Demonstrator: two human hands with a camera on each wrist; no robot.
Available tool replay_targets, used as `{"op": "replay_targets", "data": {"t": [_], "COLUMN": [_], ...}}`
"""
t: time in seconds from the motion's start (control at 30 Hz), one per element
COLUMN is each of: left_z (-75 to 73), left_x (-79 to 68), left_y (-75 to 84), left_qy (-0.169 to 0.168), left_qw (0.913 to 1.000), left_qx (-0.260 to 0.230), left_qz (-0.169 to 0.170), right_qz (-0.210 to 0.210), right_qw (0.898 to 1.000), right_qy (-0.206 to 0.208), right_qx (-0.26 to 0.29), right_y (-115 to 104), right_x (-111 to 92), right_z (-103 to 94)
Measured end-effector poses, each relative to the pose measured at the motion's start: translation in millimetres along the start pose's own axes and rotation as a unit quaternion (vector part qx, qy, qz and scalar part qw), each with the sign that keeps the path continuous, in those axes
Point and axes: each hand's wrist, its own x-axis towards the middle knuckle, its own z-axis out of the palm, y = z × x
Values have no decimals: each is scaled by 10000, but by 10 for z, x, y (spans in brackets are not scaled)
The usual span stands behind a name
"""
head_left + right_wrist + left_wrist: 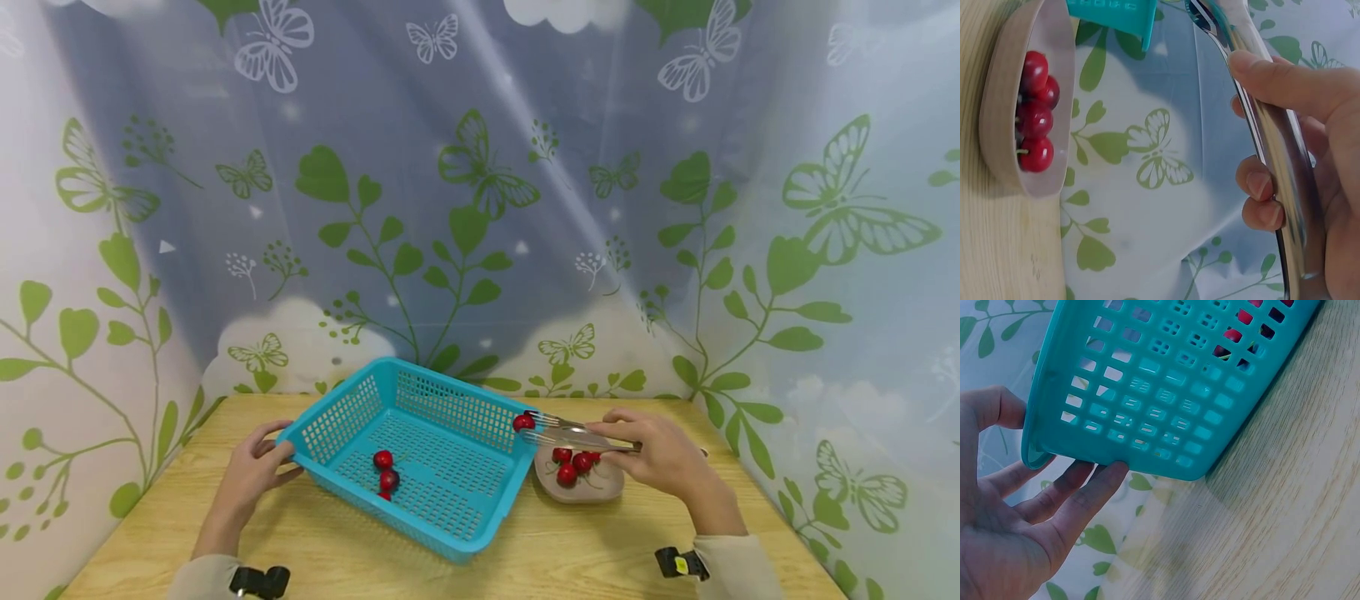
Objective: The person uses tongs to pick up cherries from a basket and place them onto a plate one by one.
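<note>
In the head view, my left hand (251, 475) grips the left corner of a blue plastic basket (427, 539), fingers and thumb at its rim; the left wrist view shows this hand (1029, 506) against the basket's perforated wall (1166, 465). Red cherries (388, 480) lie inside on the basket's floor. My right hand (660, 454) holds metal tongs (577, 436), whose tips have a cherry (523, 422) between them at the basket's right rim. Under the tongs stands a small beige bowl (581, 495) with several cherries (1036, 119) in it. The right wrist view shows fingers curled round the tongs (1285, 169).
Basket and bowl stand on a light wooden table (322, 550). Behind the table and along both sides hangs a curtain (480, 275) printed with butterflies and leaves. The bowl sits close to the basket's right end.
</note>
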Motion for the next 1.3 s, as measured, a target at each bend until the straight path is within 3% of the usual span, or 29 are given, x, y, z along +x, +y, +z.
{"op": "replay_targets", "data": {"t": [0.5, 0.87, 1.3], "left_z": [-4, -11, -5], "left_x": [1, 1, -7], "left_y": [-7, -14, 2], "left_qy": [-5, -47, -17], "left_qw": [9999, 9998, 9998], "left_qx": [-37, -105, -112], "left_qz": [166, 183, 167], "right_qz": [587, 1166, 1440], "right_qw": [9977, 9907, 9819], "right_qy": [-291, -635, -1100], "right_qx": [-147, -305, -550], "right_y": [273, 481, 668], "right_x": [-207, -352, -461], "right_z": [-48, -105, -48]}}
